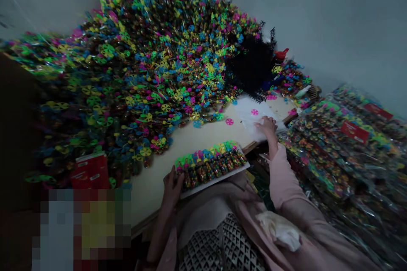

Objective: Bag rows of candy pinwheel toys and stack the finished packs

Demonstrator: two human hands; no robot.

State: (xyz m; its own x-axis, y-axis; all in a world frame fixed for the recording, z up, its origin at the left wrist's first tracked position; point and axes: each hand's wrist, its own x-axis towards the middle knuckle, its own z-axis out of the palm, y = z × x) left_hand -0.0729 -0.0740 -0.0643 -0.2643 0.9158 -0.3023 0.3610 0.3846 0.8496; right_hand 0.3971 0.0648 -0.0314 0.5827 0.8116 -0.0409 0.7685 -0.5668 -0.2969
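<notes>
One bare left hand and one bare right hand are seen from the head-worn view, held well apart over a cream-coloured table top. The bare left hand is placed against the near edge of a white rectangular card, on which rows of clear tubes filled with dark sweets are laid, topped by bright pinwheels. Its fingers are spread and curved around the card's edge, but whether the card is actually gripped cannot be told. The bare right hand is laid on a crumpled, translucent white sheet, its fingers extended and unclenched. A small pink pinwheel is lying on that sheet, just beyond the fingertips, and a second pink pinwheel is lying loose on the table nearby. Behind them, a huge heap of multicoloured pinwheel tubes is piled against a grey wall, with a dark spiky plastic mass at its right end. Sealed clear bags of pinwheel tubes, marked with red labels, are stacked to the right.
</notes>
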